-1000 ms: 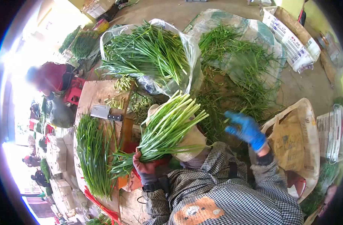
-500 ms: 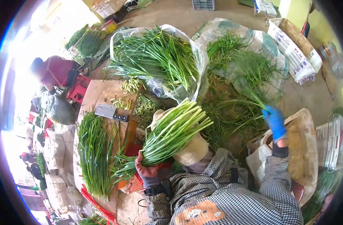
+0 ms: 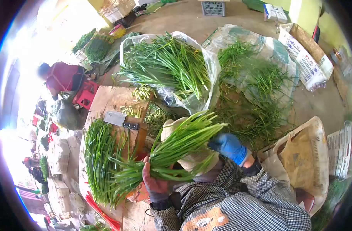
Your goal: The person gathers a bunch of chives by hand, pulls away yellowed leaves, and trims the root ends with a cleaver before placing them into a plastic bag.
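My left hand (image 3: 155,180), in a reddish glove, is closed around a large bunch of garlic chives (image 3: 185,138). The pale stalk ends point up and right, and the leaves trail left over the board. My right hand (image 3: 226,147), in a blue glove, is just right of the stalk ends; motion smears its fingers. A cleaver (image 3: 115,118) with a black handle lies on the wooden board (image 3: 114,94), beside a pile of chives (image 3: 101,161) and short cut ends (image 3: 143,92).
An open plastic bag (image 3: 213,63) full of chives stands ahead. Loose leaf scraps (image 3: 266,82) cover a plastic sheet (image 3: 243,32). White crates (image 3: 305,54) stand to the right, one lined basket (image 3: 318,154) close by. Red straps (image 3: 101,211) hang at the table's edge. A co-worker (image 3: 64,77) sits at left.
My right hand has moved left, from over the scraps to beside the bunch. The strands it held out at the right no longer show there. My left hand keeps its grip.
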Available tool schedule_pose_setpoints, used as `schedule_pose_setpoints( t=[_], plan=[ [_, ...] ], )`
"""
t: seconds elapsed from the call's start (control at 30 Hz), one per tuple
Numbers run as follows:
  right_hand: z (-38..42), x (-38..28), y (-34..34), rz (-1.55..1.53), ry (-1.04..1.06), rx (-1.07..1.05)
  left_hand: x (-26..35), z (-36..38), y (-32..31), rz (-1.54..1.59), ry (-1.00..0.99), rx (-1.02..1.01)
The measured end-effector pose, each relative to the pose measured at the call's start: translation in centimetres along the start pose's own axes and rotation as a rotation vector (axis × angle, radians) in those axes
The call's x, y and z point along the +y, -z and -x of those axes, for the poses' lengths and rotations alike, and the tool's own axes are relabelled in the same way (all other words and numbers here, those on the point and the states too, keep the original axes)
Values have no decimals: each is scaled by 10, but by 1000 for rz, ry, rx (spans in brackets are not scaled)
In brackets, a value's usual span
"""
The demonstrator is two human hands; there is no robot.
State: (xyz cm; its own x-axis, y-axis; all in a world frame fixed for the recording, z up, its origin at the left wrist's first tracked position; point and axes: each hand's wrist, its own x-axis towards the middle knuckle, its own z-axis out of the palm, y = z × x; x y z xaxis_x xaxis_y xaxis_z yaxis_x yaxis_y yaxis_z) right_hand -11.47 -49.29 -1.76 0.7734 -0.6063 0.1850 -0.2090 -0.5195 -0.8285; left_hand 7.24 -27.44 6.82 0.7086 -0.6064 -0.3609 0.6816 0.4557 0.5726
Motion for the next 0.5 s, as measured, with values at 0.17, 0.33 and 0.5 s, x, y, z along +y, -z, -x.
schedule_pose_setpoints(
  t=[0.17,0.33,0.5],
  plan=[
    [31,26,48,289,-219,145,-29,-46,91,2,-8,44],
    [16,3,93,-207,-117,352,-26,-36,54,75,78,-40],
    [-11,-61,51,-357,-16,94,-28,-38,57,129,90,-191]
  ],
)
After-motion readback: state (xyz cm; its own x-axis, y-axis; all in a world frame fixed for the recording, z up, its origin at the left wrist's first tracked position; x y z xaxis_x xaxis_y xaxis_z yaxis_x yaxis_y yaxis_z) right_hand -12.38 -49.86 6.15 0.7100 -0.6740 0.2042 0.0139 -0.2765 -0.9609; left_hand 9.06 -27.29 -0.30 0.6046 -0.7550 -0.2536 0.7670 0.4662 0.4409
